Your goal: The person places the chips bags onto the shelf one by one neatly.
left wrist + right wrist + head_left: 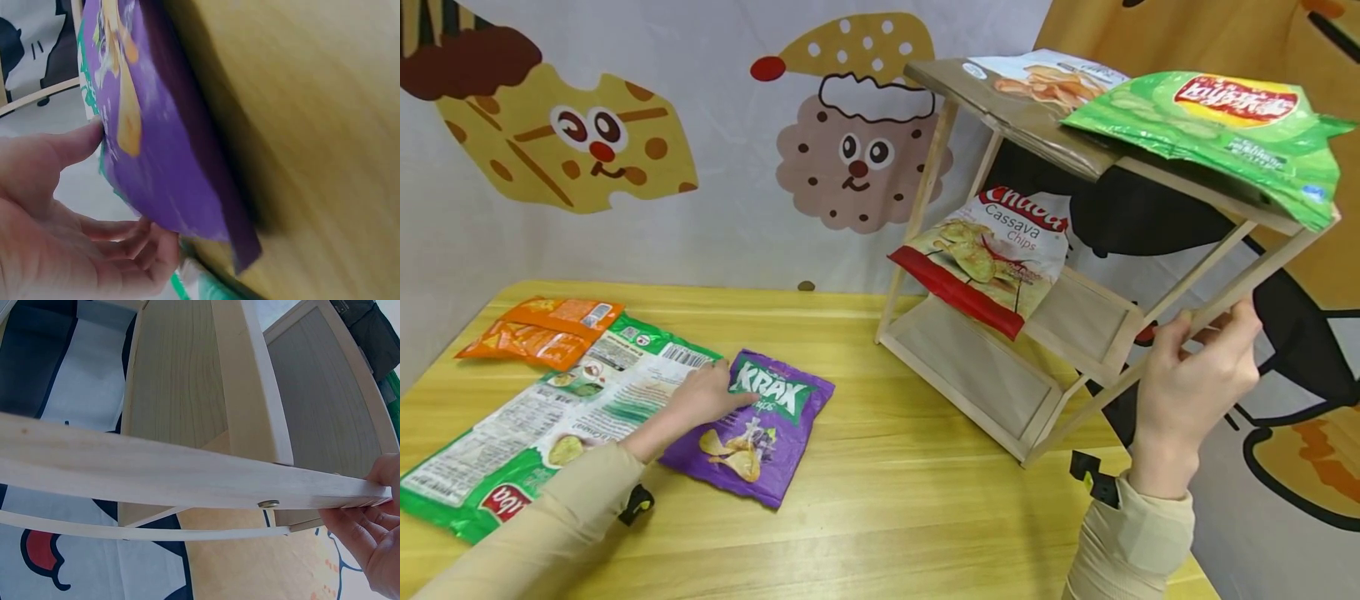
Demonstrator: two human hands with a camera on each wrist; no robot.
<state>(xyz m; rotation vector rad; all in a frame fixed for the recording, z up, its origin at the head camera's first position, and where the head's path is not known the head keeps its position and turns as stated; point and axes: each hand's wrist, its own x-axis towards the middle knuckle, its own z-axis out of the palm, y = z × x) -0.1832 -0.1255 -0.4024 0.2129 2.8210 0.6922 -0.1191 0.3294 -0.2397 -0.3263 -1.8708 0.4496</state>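
Observation:
My left hand (698,400) holds the left edge of a purple bag of Krax chips (778,450) on the table. In the left wrist view, its thumb lies along the front of the bag and the other fingers curl at the edge. On the right, my right hand (1198,392) grips an upright post of a small wooden rack (1247,279). The right wrist view shows thumb and fingers on opposite sides of that post (187,478). A white and red bag of cassava chips (992,250) leans inside the rack.
A green chip bag (1210,133) and a white bag (1045,75) lie on the rack's top. Left of the purple bag are a large green and white bag (602,392) and an orange bag (546,329). Behind the wooden table (880,533) hangs a cartoon-printed backdrop (722,217).

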